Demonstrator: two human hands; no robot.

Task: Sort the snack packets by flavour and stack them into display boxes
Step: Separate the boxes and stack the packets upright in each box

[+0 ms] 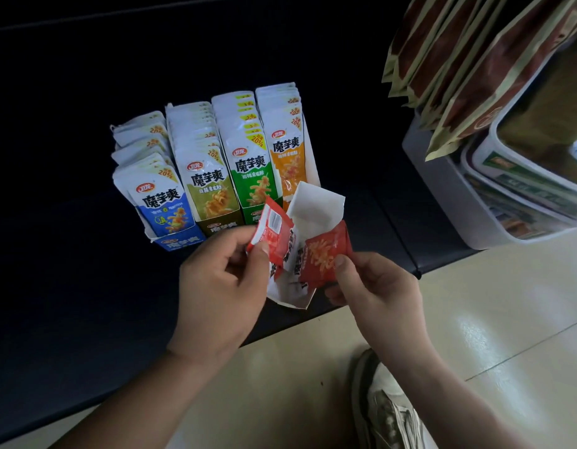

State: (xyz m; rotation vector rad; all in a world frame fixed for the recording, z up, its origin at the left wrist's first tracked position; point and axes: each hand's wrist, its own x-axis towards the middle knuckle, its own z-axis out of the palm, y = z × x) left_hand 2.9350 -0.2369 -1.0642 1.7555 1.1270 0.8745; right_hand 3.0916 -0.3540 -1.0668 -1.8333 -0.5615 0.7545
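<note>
Boxing the red flavour: left hand [222,280] pinches a red packet [271,233], right hand [374,286] a second red packet [326,254], at the white box [313,202]; both probably need slotting in upright.

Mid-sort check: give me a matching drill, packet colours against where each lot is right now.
Things:
1 blue packets
2 olive packets
3 orange packets
4 red packets

Places:
A pinched in the left hand and the right hand
B leftmost row
C rightmost filled row
D second row from the left

Pairs: 1-B, 2-D, 3-C, 4-A
</note>
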